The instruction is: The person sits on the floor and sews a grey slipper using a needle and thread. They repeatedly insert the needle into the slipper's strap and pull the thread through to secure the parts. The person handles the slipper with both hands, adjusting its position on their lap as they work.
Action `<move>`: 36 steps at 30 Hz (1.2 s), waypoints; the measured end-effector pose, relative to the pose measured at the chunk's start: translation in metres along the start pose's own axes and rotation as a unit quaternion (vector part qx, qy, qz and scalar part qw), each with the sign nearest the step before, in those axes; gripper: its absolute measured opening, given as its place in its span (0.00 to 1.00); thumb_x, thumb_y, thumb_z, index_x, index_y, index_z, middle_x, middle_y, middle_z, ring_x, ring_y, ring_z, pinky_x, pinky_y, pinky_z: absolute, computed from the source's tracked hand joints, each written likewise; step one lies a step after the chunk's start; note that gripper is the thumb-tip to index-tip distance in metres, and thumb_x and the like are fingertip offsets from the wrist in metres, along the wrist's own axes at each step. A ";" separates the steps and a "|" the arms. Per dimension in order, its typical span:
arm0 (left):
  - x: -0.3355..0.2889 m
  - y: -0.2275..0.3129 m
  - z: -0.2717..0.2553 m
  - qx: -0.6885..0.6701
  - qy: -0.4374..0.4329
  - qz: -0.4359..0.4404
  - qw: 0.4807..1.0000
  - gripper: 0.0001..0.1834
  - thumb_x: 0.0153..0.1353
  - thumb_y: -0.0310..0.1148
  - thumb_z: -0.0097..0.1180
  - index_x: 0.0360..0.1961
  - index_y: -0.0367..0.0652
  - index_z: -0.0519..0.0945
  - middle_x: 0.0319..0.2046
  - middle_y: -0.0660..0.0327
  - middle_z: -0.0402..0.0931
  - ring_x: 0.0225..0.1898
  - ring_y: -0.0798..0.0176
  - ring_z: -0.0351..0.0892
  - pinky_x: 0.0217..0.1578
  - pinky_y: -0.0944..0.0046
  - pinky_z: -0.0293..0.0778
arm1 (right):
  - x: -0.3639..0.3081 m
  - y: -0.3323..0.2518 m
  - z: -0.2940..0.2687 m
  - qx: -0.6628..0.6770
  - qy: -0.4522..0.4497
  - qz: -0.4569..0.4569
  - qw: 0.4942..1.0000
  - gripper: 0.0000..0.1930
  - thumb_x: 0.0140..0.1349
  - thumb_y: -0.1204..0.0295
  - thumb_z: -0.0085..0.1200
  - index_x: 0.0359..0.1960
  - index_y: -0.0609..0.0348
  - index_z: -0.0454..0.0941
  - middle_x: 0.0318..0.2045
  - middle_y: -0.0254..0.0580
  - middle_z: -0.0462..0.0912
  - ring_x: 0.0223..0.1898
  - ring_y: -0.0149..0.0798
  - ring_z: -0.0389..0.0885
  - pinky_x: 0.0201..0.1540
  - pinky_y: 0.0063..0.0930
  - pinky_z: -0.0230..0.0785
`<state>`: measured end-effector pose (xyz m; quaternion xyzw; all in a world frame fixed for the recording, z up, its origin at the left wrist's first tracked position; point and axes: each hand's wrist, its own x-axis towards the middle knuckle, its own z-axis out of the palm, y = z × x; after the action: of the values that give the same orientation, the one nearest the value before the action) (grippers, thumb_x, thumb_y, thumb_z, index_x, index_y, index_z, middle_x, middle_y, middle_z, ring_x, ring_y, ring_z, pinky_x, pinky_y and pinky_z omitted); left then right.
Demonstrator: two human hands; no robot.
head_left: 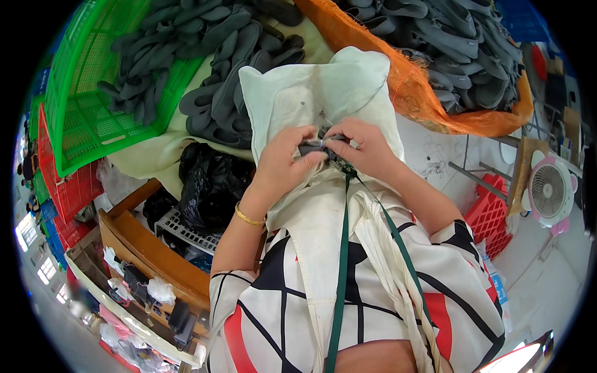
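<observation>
Both my hands meet over a white cloth [289, 102] spread across my lap. Between them is a small dark grey piece [309, 148], much of it hidden by my fingers; it matches the grey shoes nearby in colour, but its exact kind does not show. My left hand [283, 158] grips its left side between thumb and fingers. My right hand [364, 146] is closed at its right end, the thumb and forefinger pinched together. A dark green strap [342, 267] hangs from just below my hands over my apron [311, 267].
Grey shoes [233, 87] lie heaped ahead on the left, beside and inside a green plastic crate [81, 118]. An orange sack [416, 93] full of grey shoes stands ahead on the right. A black plastic bag [208, 186], wooden drawer [152, 239] and white fan [550, 186] flank me.
</observation>
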<state>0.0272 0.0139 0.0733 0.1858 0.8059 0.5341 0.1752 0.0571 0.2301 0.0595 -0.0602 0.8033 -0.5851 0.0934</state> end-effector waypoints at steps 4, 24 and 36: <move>-0.003 -0.007 -0.002 -0.110 -0.048 -0.067 0.990 0.11 0.61 0.26 0.65 0.45 0.37 0.83 0.36 0.59 0.81 0.35 0.67 0.78 0.37 0.70 0.74 | -0.002 -0.007 0.000 -0.066 -0.009 -0.082 0.994 0.07 0.64 0.74 0.60 0.42 0.59 0.82 0.30 0.42 0.80 0.33 0.37 0.79 0.37 0.29 0.71; -0.016 -0.007 -0.012 0.122 0.028 0.194 0.973 0.13 0.50 0.28 0.70 0.38 0.45 0.86 0.37 0.62 0.82 0.45 0.52 0.80 0.45 0.58 0.76 | -0.003 -0.026 -0.024 -0.001 -0.189 0.045 0.981 0.07 0.65 0.77 0.58 0.43 0.60 0.83 0.32 0.40 0.85 0.29 0.34 0.81 0.35 0.23 0.73; -0.016 -0.006 -0.010 0.130 0.052 0.219 0.966 0.15 0.46 0.25 0.71 0.37 0.45 0.86 0.37 0.63 0.82 0.43 0.54 0.80 0.41 0.60 0.78 | -0.005 -0.024 -0.026 0.005 -0.185 0.031 0.982 0.09 0.64 0.78 0.58 0.44 0.58 0.84 0.32 0.40 0.86 0.30 0.35 0.83 0.36 0.25 0.74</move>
<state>0.0356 -0.0039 0.0726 0.3511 0.8161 0.4588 -0.0137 0.0558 0.2474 0.0903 -0.1421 0.7707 -0.5649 0.2583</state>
